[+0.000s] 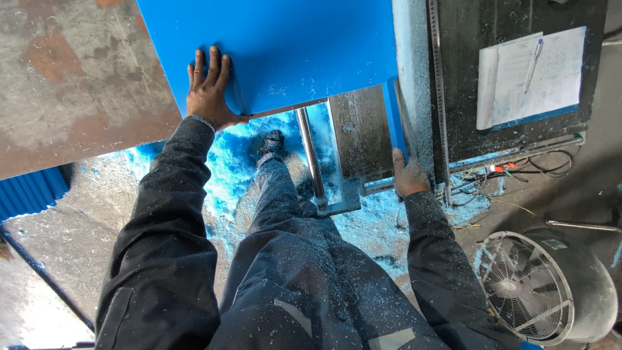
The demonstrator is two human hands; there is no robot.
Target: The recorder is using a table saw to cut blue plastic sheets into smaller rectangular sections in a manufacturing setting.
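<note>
Head view, looking straight down: a big blue sheet (272,45) lies flat across the top of frame, its near edge over a metal machine table (359,133); left hand (208,91) rests palm-down on the sheet's near left corner, fingers spread and flat, pressing, not gripping; right hand (409,175) is closed around the near end of a narrow blue strip (393,120), which stands on edge just beside the sheet's right side and runs away from the person along a dusty grey rail (412,78); a steel ruler (438,84) lies along that rail's far side. Both arms in dark sleeves flecked w/ blue and white chips; blue shavings (227,162) heaped on the floor round the person's boot (271,144). Right of the rail, a dark surface w/ papers (528,78) and a pen (534,63) on top; loose wires (518,170) just below it. A round fan (528,285) sits on the floor at lower right; a rusty plate (71,78) at upper left.
</note>
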